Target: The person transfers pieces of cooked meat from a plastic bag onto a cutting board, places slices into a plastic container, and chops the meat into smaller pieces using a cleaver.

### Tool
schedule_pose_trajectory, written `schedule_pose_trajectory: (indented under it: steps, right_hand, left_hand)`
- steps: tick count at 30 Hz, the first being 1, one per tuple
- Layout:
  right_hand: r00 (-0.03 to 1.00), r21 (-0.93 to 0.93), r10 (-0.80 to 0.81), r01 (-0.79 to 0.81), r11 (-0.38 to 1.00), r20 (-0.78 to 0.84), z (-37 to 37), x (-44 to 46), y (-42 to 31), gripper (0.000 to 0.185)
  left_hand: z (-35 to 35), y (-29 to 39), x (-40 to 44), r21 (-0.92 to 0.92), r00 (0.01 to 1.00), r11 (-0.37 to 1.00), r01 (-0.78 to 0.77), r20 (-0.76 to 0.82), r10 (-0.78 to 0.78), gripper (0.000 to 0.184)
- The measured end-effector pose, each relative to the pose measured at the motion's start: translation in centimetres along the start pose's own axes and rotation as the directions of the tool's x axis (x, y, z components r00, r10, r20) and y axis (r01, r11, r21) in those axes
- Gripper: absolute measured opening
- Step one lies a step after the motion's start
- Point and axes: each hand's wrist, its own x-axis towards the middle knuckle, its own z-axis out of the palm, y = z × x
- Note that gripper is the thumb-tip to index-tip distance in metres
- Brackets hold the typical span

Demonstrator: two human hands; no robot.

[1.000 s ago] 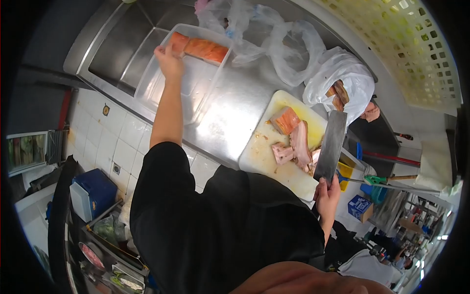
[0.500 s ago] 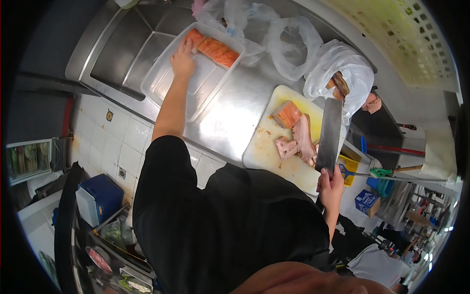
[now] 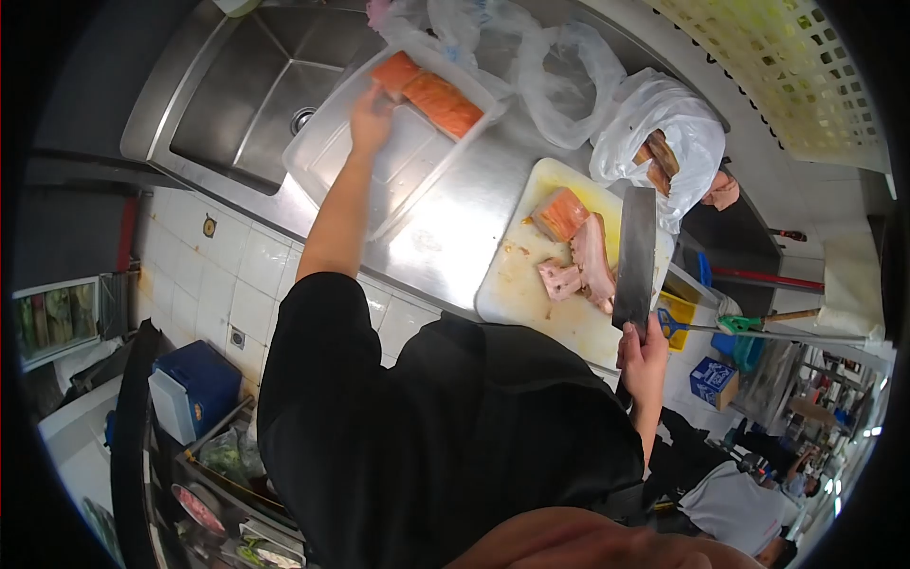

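Note:
My right hand (image 3: 644,363) grips a cleaver (image 3: 635,261), its broad blade upright over the right side of the white cutting board (image 3: 512,294). On that board lie a block of orange-skinned pork (image 3: 561,215), a long pork slab (image 3: 592,256) and a smaller pale pork piece (image 3: 558,280). My left hand (image 3: 371,121) is inside the clear plastic tub (image 3: 327,156), just below two orange-skinned meat pieces (image 3: 441,102) at its far end. Motion smears its fingers, so whether they touch the meat is unclear.
A steel sink (image 3: 242,100) adjoins the counter (image 3: 431,228) on the left. Thin plastic bags (image 3: 569,90) lie behind the tub. One white bag (image 3: 697,133) holds browned meat (image 3: 659,161). A yellow perforated basket (image 3: 787,76) hangs at upper right. Another person (image 3: 730,507) is in the background.
The tub with its meat has shifted right, and more of the sink shows. My left hand has come slightly down and right, off the meat's top. The cleaver stays nearly still.

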Motion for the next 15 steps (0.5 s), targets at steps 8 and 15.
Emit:
schedule_pose_trajectory:
  steps: [8, 15]
  right_hand:
    - [0.998, 0.002, -0.018, 0.018, 1.000, -0.059, -0.6, -1.0, 1.0, 0.014]
    - [0.990, 0.104, -0.013, 0.028, 0.994, -0.144, -2.1, -3.2, 3.7, 0.016]
  left_hand:
    - [1.9, 3.6, -1.1, 0.321, 0.922, 0.945, -0.062, 0.382, -0.069, 0.073]
    - [0.3, 4.5, -3.8, 0.453, 0.975, 0.871, 0.192, 0.011, -0.221, 0.075]
